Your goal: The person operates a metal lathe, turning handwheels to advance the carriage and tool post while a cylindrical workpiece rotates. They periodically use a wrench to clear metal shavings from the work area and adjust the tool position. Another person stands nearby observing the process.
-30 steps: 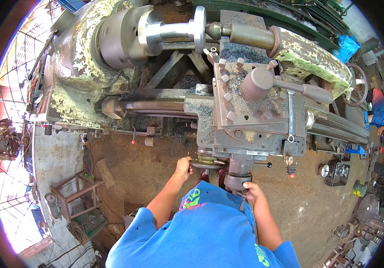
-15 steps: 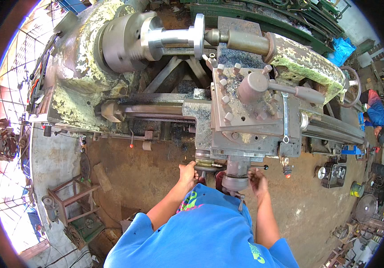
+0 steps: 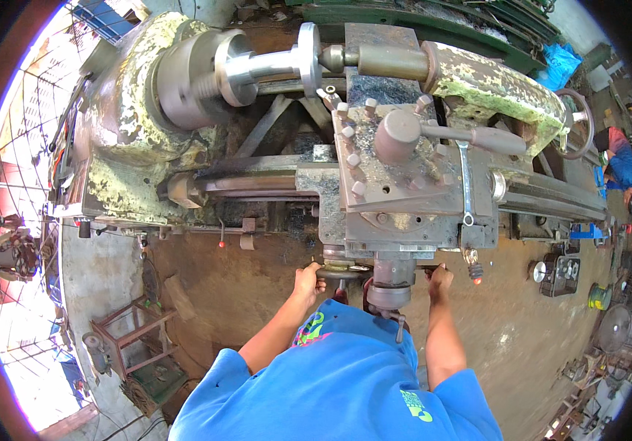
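Observation:
My left hand point(image 3: 307, 282) is closed round the rim of a dark handwheel point(image 3: 344, 273) at the front of the lathe carriage. To the right of the cross-slide dial point(image 3: 389, 283), my right hand point(image 3: 440, 279) is closed on a short lever, whose knob it hides. A shiny flanged shaft point(image 3: 275, 63) is mounted between the chuck point(image 3: 187, 81), blurred as if turning, and the tailstock centre point(image 3: 333, 58). The tool post point(image 3: 397, 137) carries a cutting tool point(image 3: 328, 95), its tip close to the right flange.
A wrench point(image 3: 466, 184) lies on the carriage right of the tool post. At left stands a rusty metal frame point(image 3: 136, 334). Another person point(image 3: 625, 173) is at the far right, near a fan point(image 3: 615, 327). Metal chips lie on the machine.
My right hand has moved slightly up and right, onto the lever's knob, which was visible before. The left hand stays on the handwheel. The whole view has shifted slightly.

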Tool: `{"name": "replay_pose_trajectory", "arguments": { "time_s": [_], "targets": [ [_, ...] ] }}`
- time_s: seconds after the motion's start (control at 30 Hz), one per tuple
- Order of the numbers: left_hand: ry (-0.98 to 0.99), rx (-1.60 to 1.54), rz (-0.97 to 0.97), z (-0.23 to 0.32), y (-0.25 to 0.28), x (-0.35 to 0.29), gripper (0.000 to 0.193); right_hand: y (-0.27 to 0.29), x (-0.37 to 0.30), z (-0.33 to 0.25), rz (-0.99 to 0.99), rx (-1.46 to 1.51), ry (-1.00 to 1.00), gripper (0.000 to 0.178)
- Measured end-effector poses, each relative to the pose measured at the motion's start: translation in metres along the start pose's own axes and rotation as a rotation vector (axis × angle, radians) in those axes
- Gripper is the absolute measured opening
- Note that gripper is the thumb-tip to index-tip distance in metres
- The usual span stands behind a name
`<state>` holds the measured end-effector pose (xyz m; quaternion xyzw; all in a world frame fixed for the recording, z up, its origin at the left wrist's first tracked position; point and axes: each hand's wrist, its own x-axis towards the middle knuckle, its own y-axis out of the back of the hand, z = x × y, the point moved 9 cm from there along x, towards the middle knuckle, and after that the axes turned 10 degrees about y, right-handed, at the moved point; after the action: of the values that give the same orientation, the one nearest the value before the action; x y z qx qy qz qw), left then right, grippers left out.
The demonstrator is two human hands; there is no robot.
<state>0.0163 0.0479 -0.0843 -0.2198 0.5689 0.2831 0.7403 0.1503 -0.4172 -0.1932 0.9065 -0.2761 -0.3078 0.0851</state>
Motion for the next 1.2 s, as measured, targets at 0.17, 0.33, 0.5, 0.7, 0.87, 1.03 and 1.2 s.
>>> {"name": "replay_pose_trajectory", "arguments": {
  "time_s": [0.17,0.33,0.5,0.7,0.87,1.03,1.2],
  "targets": [
    [0.006,0.074,0.025,-0.001,0.008,0.002,0.041,-0.007,0.036,0.047,0.005,0.004,-0.157,0.027],
    [-0.021,0.240,-0.008,0.009,0.003,-0.016,0.087,-0.037,0.049,0.074,-0.275,0.108,-0.318,0.023],
    [-0.139,0.385,0.095,0.018,-0.005,-0.041,0.109,-0.026,0.030,0.021,-0.321,-0.378,-0.088,0.035],
    [-0.182,0.492,0.050,0.016,-0.010,-0.051,0.123,0.006,-0.019,-0.053,-0.107,-0.416,0.109,0.041],
    [-0.201,0.459,0.039,0.012,-0.006,-0.043,0.121,-0.005,-0.019,-0.063,-0.080,-0.834,0.284,0.041],
    [-0.347,0.504,0.088,0.018,-0.007,-0.046,0.115,-0.024,0.008,0.004,-0.207,-0.033,-0.165,0.033],
    [-0.532,0.579,0.133,0.011,-0.008,-0.066,0.101,-0.020,0.014,0.016,-0.313,-0.283,-0.092,0.023]
  ]
}}
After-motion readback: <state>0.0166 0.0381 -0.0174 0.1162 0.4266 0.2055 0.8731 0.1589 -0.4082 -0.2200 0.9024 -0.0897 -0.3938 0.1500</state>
